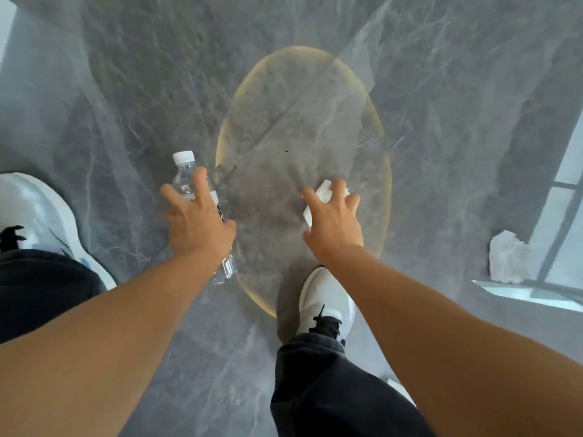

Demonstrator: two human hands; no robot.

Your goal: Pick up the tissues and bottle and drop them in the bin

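A clear plastic bottle [184, 171] with a white cap lies under my left hand [198, 222]. The fingers wrap over its middle, with the cap poking out ahead and the base showing by my wrist. My right hand [334, 219] claws down over a white tissue [325, 188] on the grey marble floor, and bits of it show between the fingers and beside the thumb. A second crumpled tissue [506, 258] lies on the floor far to the right, away from both hands. No bin is in view.
My two white shoes [325, 298] [34, 209] and dark trouser legs stand on the glossy floor. An oval patch of light [303, 121] sits under the hands. A window reflection [564, 216] shines at the right edge.
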